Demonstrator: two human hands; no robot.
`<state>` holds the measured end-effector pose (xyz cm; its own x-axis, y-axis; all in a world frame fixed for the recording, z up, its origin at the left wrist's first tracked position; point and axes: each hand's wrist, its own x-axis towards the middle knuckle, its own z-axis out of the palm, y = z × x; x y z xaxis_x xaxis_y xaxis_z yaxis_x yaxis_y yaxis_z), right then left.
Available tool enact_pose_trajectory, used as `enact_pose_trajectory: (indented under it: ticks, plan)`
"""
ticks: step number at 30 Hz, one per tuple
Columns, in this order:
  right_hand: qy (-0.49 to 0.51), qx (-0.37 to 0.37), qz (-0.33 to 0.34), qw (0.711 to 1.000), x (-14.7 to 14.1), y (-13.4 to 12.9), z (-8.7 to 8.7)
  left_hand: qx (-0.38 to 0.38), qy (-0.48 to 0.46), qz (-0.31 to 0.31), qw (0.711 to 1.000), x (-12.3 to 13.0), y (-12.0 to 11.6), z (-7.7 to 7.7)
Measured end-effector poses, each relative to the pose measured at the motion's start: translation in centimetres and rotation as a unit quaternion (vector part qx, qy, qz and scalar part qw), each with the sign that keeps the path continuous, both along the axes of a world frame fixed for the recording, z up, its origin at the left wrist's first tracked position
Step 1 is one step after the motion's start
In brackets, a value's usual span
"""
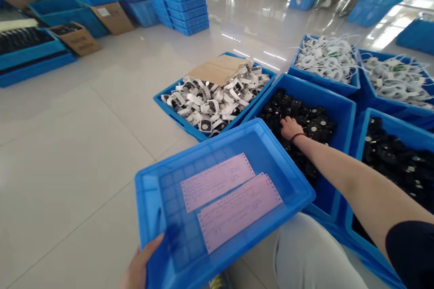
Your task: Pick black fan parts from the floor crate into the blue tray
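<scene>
Glossy tiled floor (68, 153) lined with blue crates (325, 92); left hand (142, 264) gripping a blue tray (140, 198) of pink forms (233, 203), right hand (290, 128) on black cooling fans (315, 128), grip unclear.

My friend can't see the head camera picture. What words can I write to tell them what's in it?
A person's right hand reaches into a blue crate of black fans. Their left hand holds a blue tray with two pink papers inside. Crates nearby hold white cables and white-tagged parts.

Single head-worn cam faces forward and down, just above the person's right arm (352, 180), close over the blue plastic crates (315, 88).
</scene>
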<state>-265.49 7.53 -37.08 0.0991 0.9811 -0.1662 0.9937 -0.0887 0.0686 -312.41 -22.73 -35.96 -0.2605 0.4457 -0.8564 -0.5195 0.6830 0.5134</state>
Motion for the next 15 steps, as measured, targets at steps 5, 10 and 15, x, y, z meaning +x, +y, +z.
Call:
enact_pose_trajectory:
  ticks: [5,10,15]
  plan:
    - [-0.035,-0.078,0.047,0.995,-0.5,1.4,0.2,0.025,-0.027,-0.018,0.999,1.9,0.2,1.4]
    - [-0.071,-0.133,-0.004,0.989,0.2,3.1,-0.6,0.064,-0.048,0.032,0.996,3.3,0.6,1.9]
    - [-0.023,-0.132,-0.009,0.991,1.4,3.4,-1.5,0.093,-0.064,0.04,0.993,4.0,0.7,1.9]
